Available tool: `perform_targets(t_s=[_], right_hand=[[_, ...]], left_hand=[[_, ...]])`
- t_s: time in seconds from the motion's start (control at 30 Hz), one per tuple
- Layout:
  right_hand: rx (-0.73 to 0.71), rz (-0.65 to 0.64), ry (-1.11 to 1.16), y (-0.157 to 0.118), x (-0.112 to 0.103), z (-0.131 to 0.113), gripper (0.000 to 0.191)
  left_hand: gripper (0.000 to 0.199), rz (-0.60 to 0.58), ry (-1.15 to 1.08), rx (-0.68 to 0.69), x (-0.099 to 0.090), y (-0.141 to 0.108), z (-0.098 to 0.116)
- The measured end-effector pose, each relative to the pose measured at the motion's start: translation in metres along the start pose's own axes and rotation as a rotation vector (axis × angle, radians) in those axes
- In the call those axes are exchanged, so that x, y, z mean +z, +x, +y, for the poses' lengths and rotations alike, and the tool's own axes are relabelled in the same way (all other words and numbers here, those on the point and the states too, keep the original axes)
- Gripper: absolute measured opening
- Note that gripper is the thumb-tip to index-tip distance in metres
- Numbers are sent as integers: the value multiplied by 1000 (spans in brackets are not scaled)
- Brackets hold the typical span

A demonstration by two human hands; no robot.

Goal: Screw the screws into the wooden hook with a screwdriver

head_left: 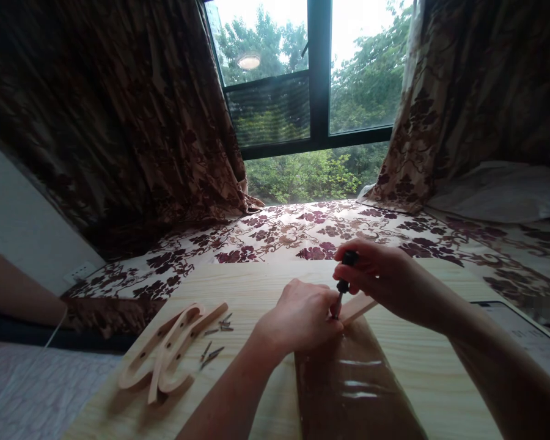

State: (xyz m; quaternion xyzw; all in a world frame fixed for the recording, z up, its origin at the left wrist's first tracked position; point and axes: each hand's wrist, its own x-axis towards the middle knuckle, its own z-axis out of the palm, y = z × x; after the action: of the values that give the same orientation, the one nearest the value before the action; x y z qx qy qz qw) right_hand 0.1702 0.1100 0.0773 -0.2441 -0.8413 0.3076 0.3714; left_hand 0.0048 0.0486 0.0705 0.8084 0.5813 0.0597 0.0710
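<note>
My right hand (371, 269) is closed around the black handle of a screwdriver (347, 272), which stands nearly upright with its tip pointing down. My left hand (305, 315) is closed beside the tip, fingers pressed at the near end of a pale wooden piece (358, 309). A screw under the tip is too small and covered to make out. Beneath both hands lies a brown board (348, 391) with a shiny, plastic-like surface. To the left rest curved wooden hooks (174, 348) with dark holes, and several loose screws (212, 354) lie beside them.
All this sits on a light wooden tabletop (256, 397). A tablet or phone with a lit screen (522, 339) lies at the right, by my forearm. Behind is a ledge with flowered cloth (302, 232), below a window (321, 110) between patterned curtains (165, 122).
</note>
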Motion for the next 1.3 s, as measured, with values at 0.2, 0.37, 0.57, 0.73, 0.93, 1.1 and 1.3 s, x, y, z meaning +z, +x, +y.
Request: perform_targets(t_s=[0.2,0.37,0.57,0.73,0.93,1.1,1.3], right_hand=[[21,19,-62,2,1,1,13],[-15,-25,2,-1,-3,-1,18],[-2,28,-101,0,3,2,12],[-13,28,-157,1,3,-2,12],[-32,9,-31,0,2,-3,9],[35,52,-60,2,9,2,12],[39,55,-56,0,8,0,11]], left_hand=[[8,-5,4,-11,-2,-1,0],[9,4,5,-7,0,-1,0],[8,9,7,1,2,0,-1],[7,12,11,15,2,0,-1],[6,28,1,16,3,-1,-2],[6,34,-7,3,3,0,-1],[6,37,-9,0,3,-1,-1]])
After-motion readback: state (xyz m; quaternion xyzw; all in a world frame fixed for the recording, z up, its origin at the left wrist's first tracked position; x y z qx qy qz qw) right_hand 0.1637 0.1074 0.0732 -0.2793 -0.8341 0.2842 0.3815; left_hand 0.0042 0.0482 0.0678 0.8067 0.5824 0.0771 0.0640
